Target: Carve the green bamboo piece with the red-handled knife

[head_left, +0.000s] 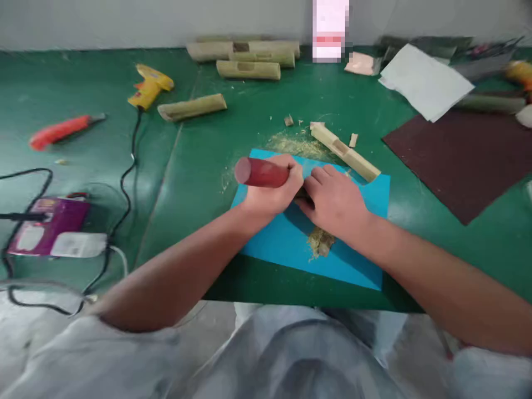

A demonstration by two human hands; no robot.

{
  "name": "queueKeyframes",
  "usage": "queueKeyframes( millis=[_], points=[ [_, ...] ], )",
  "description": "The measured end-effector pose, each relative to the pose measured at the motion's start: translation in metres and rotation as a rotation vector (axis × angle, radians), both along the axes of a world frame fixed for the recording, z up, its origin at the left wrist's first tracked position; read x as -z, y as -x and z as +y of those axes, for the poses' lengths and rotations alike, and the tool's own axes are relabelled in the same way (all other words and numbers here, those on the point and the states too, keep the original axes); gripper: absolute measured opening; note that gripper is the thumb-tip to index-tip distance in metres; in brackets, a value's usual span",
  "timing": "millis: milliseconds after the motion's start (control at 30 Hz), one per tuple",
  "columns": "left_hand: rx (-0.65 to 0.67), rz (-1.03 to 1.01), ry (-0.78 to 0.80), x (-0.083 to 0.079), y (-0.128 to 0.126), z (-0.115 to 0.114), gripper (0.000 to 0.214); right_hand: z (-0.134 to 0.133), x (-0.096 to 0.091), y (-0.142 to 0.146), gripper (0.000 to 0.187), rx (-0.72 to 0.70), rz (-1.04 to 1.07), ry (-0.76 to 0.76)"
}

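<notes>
My left hand [274,185] is closed around the thick red handle [262,172] of a tool, its round butt end pointing left; the working end is hidden. Pressed close beside it, my right hand [334,197] has its fingers curled down over a dark narrow piece that mostly stays hidden. Both hands are above a blue sheet [274,238] on the green table. A small heap of shavings [321,242] lies on the sheet beneath my right hand. Behind my hands, a split bamboo piece with a notch [347,152] rests partly on the sheet's far edge.
Fine sawdust [299,145] lies beyond the sheet. Bamboo pieces [248,70] line the wall, and another bamboo length [192,107] is nearer. At left are a yellow glue gun [149,87], a red-handled tool [62,132] and a purple box with cables [52,224]. A brown sheet [461,160] lies right.
</notes>
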State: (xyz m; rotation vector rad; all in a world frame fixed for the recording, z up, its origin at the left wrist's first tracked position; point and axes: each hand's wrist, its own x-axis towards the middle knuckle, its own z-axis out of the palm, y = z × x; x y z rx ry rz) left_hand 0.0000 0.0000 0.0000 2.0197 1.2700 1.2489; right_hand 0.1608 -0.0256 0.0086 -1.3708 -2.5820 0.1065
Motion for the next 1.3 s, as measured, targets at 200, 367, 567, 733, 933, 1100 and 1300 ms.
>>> queueKeyframes(
  millis=[200, 367, 567, 733, 933, 1100, 1300],
  points=[
    [-0.003, 0.044, -0.021, 0.0, 0.002, 0.001, 0.029, -0.001, 0.0, -0.001, 0.021, 0.005, -0.003, 0.008],
    [0.044, 0.011, -0.147, 0.001, 0.006, 0.007, 0.025, -0.001, -0.003, -0.001, 0.02, -0.002, -0.006, 0.028],
    [0.052, -0.117, -0.157, 0.0, 0.005, 0.005, 0.013, 0.0, -0.003, 0.0, 0.019, -0.014, 0.006, 0.018],
    [0.083, -0.217, -0.125, 0.003, 0.002, 0.002, 0.011, 0.0, -0.003, -0.001, 0.02, -0.017, 0.001, 0.021],
    [0.091, -0.309, 0.023, 0.002, -0.001, 0.0, 0.01, 0.0, -0.002, -0.002, 0.022, -0.018, -0.003, 0.029],
    [0.119, -0.247, 0.1, -0.005, 0.003, -0.003, 0.035, 0.0, -0.001, -0.002, 0.023, -0.019, 0.005, 0.031],
    [0.27, -0.329, 0.093, -0.003, 0.007, 0.0, 0.052, 0.0, -0.001, -0.002, 0.023, -0.009, 0.013, 0.006]
  ],
)
